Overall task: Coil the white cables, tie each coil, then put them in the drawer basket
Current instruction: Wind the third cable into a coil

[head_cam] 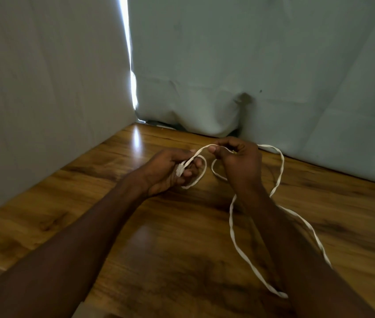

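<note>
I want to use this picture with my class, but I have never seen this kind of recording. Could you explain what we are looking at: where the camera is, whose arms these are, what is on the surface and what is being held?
There is no machine here. One wide-angle camera sits on a person's head and looks forward and down, so the two bare arms that come in from the bottom edge are that person's own.

The surface is a glossy wooden table, with pale cloth hung behind it and at the left side.

The left hand grips one end of a flat white cable; the plug shows in its fingers, with one small loop beside it. The right hand pinches the same cable a little further along. The rest of the cable trails in loose curves over the table, under the right forearm. No drawer basket is in view.
</note>
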A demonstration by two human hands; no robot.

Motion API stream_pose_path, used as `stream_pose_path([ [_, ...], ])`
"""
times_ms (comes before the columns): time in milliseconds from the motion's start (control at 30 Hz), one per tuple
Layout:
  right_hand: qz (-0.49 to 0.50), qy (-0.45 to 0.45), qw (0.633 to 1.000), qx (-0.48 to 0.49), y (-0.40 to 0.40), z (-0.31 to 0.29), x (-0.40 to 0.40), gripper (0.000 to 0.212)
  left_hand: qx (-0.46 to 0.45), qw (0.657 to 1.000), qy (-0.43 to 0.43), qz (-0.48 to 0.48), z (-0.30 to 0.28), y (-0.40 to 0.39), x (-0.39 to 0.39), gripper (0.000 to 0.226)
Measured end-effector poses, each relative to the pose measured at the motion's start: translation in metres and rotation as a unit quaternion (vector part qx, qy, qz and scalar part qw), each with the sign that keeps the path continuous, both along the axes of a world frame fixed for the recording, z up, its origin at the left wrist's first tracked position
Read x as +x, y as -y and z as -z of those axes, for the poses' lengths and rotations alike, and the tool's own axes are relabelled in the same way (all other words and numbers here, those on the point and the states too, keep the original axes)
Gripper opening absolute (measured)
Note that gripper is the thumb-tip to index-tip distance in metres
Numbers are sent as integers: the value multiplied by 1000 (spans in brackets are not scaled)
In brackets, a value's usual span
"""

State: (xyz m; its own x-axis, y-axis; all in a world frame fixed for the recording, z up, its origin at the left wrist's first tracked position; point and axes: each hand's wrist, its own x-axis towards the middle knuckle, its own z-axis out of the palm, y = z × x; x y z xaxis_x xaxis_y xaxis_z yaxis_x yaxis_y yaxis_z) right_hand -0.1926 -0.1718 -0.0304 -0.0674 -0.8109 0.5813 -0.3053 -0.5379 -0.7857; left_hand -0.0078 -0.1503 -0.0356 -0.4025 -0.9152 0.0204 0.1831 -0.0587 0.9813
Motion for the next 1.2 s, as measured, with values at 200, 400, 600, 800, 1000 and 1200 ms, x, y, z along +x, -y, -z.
stream_pose_path([
  [200,80,32,994,68,8,3,-9,7,25,987,-38,151,-2,-5,-1,34],
  [400,-14,-112,993,29,2,11,2,24,106,937,-262,207,-3,1,6,30],
  [600,-62,-96,988,108,-5,14,16,35,73,948,-280,129,-3,8,9,41],
  [800,-175,121,934,288,-12,2,19,35,79,946,-301,89,0,13,6,46],
  [1000,-230,215,878,362,-16,-1,20,38,75,951,-280,109,2,13,-2,32],
  [1200,-230,206,868,388,-10,3,24,48,78,956,-265,101,1,10,-8,39],
])
